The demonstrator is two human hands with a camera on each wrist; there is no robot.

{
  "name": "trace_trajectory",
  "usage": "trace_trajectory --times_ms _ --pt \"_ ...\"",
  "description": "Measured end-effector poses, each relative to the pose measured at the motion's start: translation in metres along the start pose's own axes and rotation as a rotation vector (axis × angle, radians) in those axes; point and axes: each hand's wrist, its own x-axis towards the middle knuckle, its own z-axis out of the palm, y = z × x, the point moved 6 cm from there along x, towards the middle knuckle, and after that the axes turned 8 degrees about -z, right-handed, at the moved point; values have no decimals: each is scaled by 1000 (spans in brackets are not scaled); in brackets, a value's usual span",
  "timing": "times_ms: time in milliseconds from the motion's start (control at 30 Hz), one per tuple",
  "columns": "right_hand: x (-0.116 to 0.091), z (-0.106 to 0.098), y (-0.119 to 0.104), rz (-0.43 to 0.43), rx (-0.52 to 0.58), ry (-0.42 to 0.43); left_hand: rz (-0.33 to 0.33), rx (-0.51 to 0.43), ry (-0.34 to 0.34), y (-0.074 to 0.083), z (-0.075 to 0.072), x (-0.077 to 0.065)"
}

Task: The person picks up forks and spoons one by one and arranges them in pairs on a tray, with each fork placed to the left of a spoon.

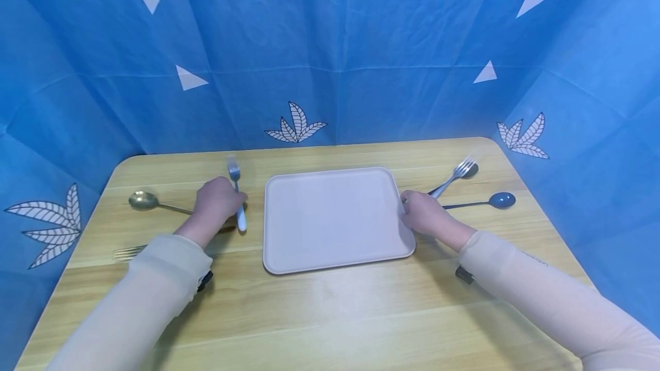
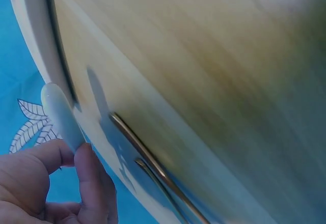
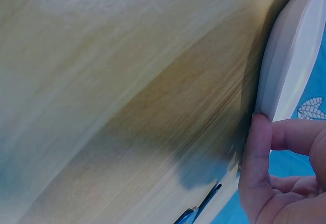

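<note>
**Left hand (image 1: 217,202) on a pale-handled fork (image 1: 241,219), right hand (image 1: 425,212) on the tray (image 1: 335,219)**

Hands, left to right. Left: thumb and finger closed in a pinch on the pale-handled fork, tines pointing to the far edge of the tabletop (image 1: 330,314), handle end toward the near side. In the left wrist view the handle's shadow falls apart from it. Right: thumb and finger pinched on the tray's right rim, hardly any gap between the tips.

Around them, left to right. Gold spoon (image 1: 144,200), bowl outward, handle running in under the left hand. Gold fork (image 1: 130,253) nearer, its middle hidden by the left sleeve (image 1: 139,296). Pale-handled fork just left of the tray, apart from it. Tray mid-tabletop, its inside facing up. Beyond the right hand, a silver fork (image 1: 456,176) overlaps a dark spoon (image 1: 470,171) in the head view; a blue-grey spoon (image 1: 502,200) lies nearer, its handle end lost behind the right hand. Patterned blue curtain (image 1: 330,27) behind.

Pose. Left forearm comes from the lower left corner, reaching forward and inward, back of hand up. Right forearm enters lower right, angled leftward to the rim.
</note>
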Motion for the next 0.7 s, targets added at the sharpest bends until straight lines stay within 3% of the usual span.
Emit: trace_trajectory --times_ms 267,700 --pt "0 1 -1 11 -2 -6 -18 -51 -33 5 8 -7" --pt "0 1 1 9 -1 3 41 31 -14 19 10 -17"
